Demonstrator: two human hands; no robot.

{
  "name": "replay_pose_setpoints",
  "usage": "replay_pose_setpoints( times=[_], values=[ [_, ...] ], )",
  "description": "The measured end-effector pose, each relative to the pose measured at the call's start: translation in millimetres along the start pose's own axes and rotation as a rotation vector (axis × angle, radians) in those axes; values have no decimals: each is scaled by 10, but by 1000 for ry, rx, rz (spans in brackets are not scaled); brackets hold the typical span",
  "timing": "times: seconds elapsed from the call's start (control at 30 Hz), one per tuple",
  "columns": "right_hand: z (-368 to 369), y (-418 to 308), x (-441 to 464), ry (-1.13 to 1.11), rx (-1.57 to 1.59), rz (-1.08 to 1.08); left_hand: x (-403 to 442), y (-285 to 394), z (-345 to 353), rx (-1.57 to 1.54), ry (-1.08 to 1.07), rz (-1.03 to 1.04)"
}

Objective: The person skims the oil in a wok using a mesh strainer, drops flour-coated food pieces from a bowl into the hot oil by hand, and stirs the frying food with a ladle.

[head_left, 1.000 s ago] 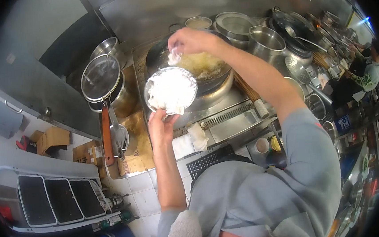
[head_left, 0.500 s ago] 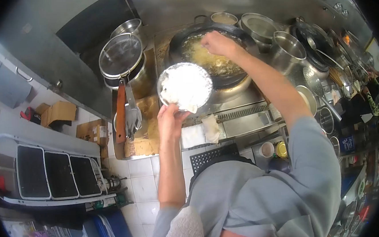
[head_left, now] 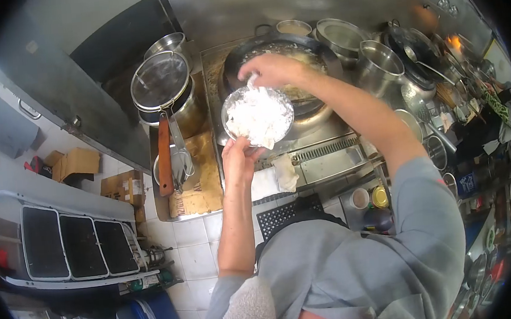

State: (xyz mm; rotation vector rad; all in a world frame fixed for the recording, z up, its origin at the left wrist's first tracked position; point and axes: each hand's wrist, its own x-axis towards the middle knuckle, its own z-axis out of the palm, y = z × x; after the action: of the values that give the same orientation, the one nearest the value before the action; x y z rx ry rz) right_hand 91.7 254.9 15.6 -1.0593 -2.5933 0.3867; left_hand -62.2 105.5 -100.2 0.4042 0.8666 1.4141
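Observation:
My left hand (head_left: pixel 240 156) grips the near edge of a round metal bowl (head_left: pixel 291 118), which is heaped with white, flour-coated pieces (head_left: pixel 257 118). Over the bowl's far rim is my right hand (head_left: pixel 268 71), its fingertips pinched on a small white floured piece (head_left: pixel 252 80). What kind of food lies under the coating I cannot make out. Behind the bowl sits a large dark wok (head_left: pixel 238 56) with bubbling yellowish oil, partly hidden by my right hand and forearm.
Left of the wok, a strainer with a wooden handle (head_left: pixel 164 157) rests over a metal pot (head_left: pixel 193 113). Steel pots (head_left: pixel 379 58) and a sieve (head_left: pixel 340 36) stand to the right. A folded cloth (head_left: pixel 285 174) lies on the stove's front edge. Cardboard boxes (head_left: pixel 77 164) are on the floor at left.
My right hand has come back from over the wok, moving left and nearer to the bowl, and now holds a white piece. The bowl has shifted slightly right.

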Motion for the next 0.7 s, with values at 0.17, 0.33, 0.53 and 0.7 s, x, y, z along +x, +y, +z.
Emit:
replay_pose_setpoints(
  times=[0.17, 0.33, 0.53, 0.7],
  values=[
    [-253, 309, 223, -7, 92, 33, 182, -20, -130, -32, -18, 27],
    [-238, 707, 619, 123, 160, 171, 148, -30, -181, 11, 45, 71],
    [946, 1265, 928, 124, -205, 270, 34, 11, -145, -36, 96, 95],
    [265, 792, 864, 192, 19, 53, -110, 83, -127, -59, 84, 89]
  ],
)
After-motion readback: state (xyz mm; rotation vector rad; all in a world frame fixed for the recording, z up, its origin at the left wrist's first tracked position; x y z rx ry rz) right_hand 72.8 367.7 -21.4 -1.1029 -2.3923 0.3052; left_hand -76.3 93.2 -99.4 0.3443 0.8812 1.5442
